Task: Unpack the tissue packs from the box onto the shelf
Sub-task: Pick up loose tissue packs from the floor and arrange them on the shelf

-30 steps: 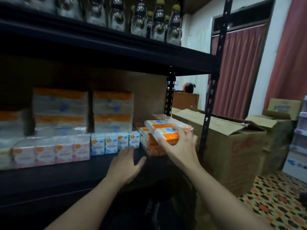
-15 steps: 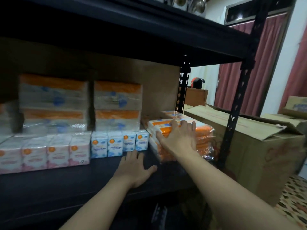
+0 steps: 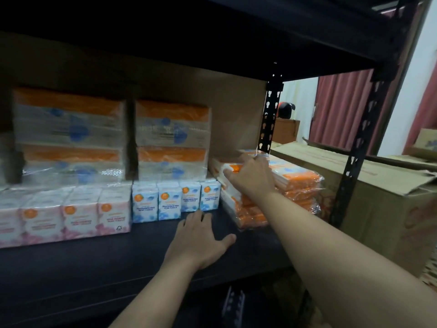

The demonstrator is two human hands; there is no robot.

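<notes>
The orange tissue packs [image 3: 295,183] were stacked in clear wrap at the right end of the shelf [image 3: 94,268]. The top pack was pressed by the right hand [image 3: 250,176], its fingers stretched across the top and the thumb set at the near-left corner. No curl round the pack could be made out through the blur. Just left of the stack, the left hand [image 3: 201,235] was laid flat on the dark shelf board, fingers spread, with nothing held.

A row of blue mini tissue boxes [image 3: 175,200] was lined up just beside the stack on its left. Pink packs [image 3: 71,214] were ranged farther left, and large wrapped bundles [image 3: 71,133] were piled behind both rows. To the right of the stack, past the black upright [image 3: 354,171], the opened cardboard box [image 3: 383,209] was seen; its contents were hidden.

The placing of this pack was judged almost complete. The chief risk was judged to lie in the stack itself. The wrap looked slick and the layers uneven, so a sideways shove or an abrupt release could send the upper packs sliding towards the upright or off the front edge. Too strong a push leftward could topple the blue boxes.
</notes>
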